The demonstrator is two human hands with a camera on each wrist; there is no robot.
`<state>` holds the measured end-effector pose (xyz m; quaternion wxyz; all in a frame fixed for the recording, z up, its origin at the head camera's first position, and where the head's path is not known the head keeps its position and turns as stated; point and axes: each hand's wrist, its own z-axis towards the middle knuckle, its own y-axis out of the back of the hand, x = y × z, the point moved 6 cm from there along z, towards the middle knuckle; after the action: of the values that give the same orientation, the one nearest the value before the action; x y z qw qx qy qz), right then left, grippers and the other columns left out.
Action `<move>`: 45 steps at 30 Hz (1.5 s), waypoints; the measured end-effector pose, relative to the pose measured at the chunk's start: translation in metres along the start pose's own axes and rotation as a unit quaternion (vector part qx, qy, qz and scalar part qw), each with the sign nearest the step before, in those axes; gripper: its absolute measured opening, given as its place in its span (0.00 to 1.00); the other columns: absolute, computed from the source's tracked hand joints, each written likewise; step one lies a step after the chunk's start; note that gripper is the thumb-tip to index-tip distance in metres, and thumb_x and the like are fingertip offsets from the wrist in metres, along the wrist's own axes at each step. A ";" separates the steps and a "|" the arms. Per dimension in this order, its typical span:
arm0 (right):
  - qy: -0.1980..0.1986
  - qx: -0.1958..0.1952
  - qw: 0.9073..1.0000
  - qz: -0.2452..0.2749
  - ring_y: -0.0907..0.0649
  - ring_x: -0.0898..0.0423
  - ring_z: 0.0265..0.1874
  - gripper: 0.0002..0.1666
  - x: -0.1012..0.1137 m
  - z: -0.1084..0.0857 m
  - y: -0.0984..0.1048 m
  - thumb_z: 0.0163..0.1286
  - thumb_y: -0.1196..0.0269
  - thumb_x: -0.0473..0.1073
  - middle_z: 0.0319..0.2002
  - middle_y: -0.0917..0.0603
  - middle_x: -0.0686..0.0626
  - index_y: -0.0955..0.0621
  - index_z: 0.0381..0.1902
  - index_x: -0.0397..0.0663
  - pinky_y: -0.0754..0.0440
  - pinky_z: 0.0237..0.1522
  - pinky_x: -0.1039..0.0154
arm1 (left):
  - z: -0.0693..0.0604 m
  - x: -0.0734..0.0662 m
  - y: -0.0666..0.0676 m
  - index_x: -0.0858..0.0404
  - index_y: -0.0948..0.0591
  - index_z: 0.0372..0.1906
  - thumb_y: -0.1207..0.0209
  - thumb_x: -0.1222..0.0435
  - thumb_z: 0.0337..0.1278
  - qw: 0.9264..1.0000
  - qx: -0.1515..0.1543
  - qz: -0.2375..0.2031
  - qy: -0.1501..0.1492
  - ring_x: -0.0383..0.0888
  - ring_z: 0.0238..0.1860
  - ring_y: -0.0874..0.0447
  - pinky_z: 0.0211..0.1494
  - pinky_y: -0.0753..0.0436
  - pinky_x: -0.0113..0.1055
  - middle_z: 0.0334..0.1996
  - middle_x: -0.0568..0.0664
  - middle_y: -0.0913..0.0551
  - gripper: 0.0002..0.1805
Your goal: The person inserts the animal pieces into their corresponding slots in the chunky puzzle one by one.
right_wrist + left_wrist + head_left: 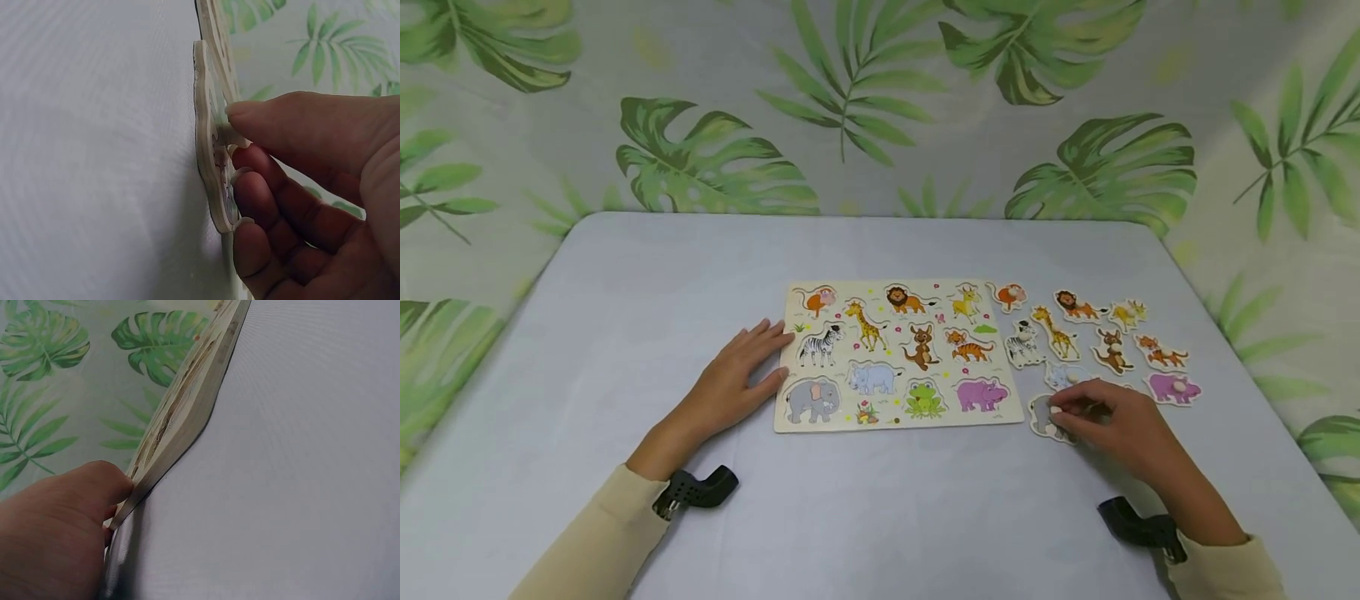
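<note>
A wooden animal puzzle board [842, 340] lies flat on the table. My left hand [730, 379] touches its left edge with fingers extended; in the left wrist view the thumb [103, 478] rests against the board's corner edge. To the right of the board, my right hand [1116, 425] pinches the knob of the grey elephant puzzle piece [1041, 417]. Close up in the right wrist view, thumb and forefinger meet at the knob [231, 135], and the piece [203, 119] lies at the table surface. A blue rhino piece [1060, 375] sits just beyond, partly covered by the hand.
Several loose knobbed pieces lie right of the board, among them a zebra [1022, 346], giraffe [1056, 333], lion [1075, 306], kangaroo [1112, 350], tiger [1161, 352] and purple hippo [1172, 388]. One piece is mostly hidden behind the right hand. White cloth covers the table [887, 508].
</note>
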<state>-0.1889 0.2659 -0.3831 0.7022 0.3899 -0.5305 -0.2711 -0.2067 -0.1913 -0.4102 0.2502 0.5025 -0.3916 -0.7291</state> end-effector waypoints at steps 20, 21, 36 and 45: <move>0.012 -0.011 1.000 0.008 0.23 0.63 0.27 0.08 0.007 0.001 0.001 0.59 0.29 0.42 0.30 0.17 0.58 0.13 0.38 0.54 0.24 0.25 0.72 | -0.001 0.001 0.002 0.60 0.30 0.68 0.43 0.56 0.66 1.000 0.000 -0.006 -0.004 0.53 0.75 0.50 0.77 0.52 0.47 0.72 0.52 0.38 0.28; 0.011 -0.012 1.000 0.008 0.23 0.63 0.27 0.08 0.007 0.001 0.001 0.59 0.29 0.42 0.30 0.17 0.58 0.13 0.38 0.54 0.24 0.25 0.72 | -0.002 0.001 0.002 0.60 0.30 0.68 0.43 0.56 0.66 1.000 0.001 -0.007 -0.003 0.53 0.75 0.50 0.77 0.52 0.48 0.72 0.52 0.38 0.28; 0.016 -0.023 1.000 0.005 0.24 0.63 0.27 0.09 0.009 -0.001 0.001 0.61 0.30 0.44 0.32 0.17 0.59 0.13 0.40 0.57 0.23 0.22 0.70 | -0.003 -0.003 0.002 0.59 0.31 0.69 0.44 0.56 0.66 1.000 -0.009 0.007 -0.011 0.54 0.74 0.48 0.76 0.50 0.50 0.72 0.52 0.38 0.29; 0.033 -0.041 0.999 -0.006 0.24 0.63 0.26 0.10 0.016 0.001 0.001 0.60 0.29 0.44 0.36 0.16 0.59 0.13 0.40 0.59 0.25 0.19 0.70 | -0.002 -0.004 0.003 0.59 0.31 0.69 0.43 0.57 0.66 1.000 -0.014 0.005 -0.016 0.54 0.74 0.47 0.76 0.50 0.50 0.72 0.53 0.37 0.28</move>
<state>-0.1856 0.2538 -0.3733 0.7330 0.3728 -0.4934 -0.2834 -0.2038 -0.1907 -0.4061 0.2543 0.4851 -0.3880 -0.7412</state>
